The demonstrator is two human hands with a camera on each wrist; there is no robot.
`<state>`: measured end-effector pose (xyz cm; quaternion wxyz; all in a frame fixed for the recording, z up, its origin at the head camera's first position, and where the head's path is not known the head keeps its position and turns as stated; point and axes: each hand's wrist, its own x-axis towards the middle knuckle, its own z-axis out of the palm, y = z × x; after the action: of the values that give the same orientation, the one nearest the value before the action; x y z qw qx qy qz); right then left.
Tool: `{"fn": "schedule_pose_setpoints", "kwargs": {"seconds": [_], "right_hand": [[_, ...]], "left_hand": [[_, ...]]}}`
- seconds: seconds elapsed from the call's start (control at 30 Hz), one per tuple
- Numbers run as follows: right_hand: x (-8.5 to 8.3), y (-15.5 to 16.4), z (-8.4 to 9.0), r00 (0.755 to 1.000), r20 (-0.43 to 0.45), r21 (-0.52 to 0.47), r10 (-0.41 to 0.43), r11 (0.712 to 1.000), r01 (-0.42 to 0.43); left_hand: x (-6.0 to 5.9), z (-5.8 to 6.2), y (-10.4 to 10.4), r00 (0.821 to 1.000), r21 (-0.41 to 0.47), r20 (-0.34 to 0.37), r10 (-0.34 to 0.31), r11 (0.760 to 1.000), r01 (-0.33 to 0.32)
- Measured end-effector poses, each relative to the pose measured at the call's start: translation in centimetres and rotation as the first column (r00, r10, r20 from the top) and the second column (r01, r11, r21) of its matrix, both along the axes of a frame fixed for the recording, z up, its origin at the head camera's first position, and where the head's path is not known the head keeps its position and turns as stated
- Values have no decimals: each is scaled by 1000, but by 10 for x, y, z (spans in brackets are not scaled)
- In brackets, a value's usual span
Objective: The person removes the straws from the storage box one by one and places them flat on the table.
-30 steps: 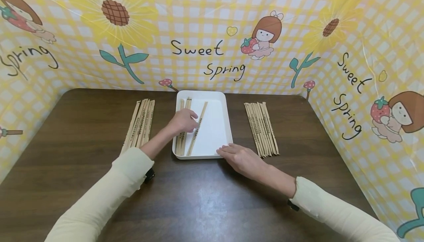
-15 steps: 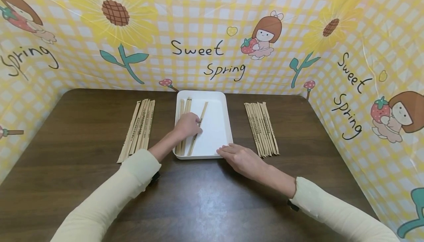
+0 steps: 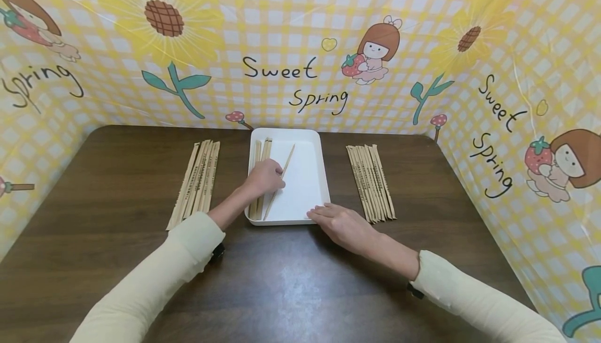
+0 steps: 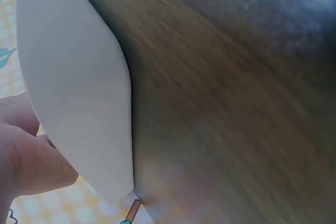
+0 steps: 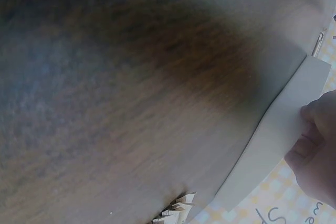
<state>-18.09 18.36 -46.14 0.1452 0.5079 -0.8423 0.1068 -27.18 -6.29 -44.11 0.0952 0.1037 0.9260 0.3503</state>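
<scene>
On the dark wooden desk (image 3: 291,285), the fanned stack of brown paper-wrapped chopsticks (image 3: 196,181) lies furthest left, long axes running away from you. Your left hand (image 3: 264,177) is inside the white rectangular plastic tray (image 3: 307,139), fingers (image 3: 277,172) curled round the middle of one thin brown paper-wrapped chopstick (image 3: 279,180). That stick is the one to watch: it lies slanted, far end leaning right toward the tray's middle, near end close to the front rim. Just left of it, a few sleeves already placed (image 3: 261,150) lie straight along the tray's left wall, so the held stick sits askew beside them. Your right hand (image 3: 341,223) rests flat with straight fingers on the tray's front right corner, holding nothing. Further right lies the second stack of wrapped chopsticks (image 3: 370,181).
</scene>
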Motion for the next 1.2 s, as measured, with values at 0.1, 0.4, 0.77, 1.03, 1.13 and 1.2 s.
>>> {"fn": "schedule_pose_setpoints", "kwargs": {"seconds": [0.1,0.4,0.77,1.03,1.13,1.2], "right_hand": [[0,0,0,1000,0,1,2,1000,-2],[-1,0,-2,1000,10,14,-6,1000,6],[-1,0,-1,1000,11,6,0,1000,0],[1,0,1,1000,11,16,-8,1000,8],[1,-1,1,1000,12,15,-8,1000,8],[2,-1,1,1000,13,13,-8,1000,8]], "left_hand": [[0,3,-3,1000,16,15,9,1000,-10],[4,26,-18,996,59,74,54,997,-58],[-2,39,-60,986,158,127,111,979,-130],[2,38,-90,981,112,130,141,981,-156],[4,36,-101,980,100,133,150,981,-164],[5,34,-109,978,88,134,161,981,-173]]}}
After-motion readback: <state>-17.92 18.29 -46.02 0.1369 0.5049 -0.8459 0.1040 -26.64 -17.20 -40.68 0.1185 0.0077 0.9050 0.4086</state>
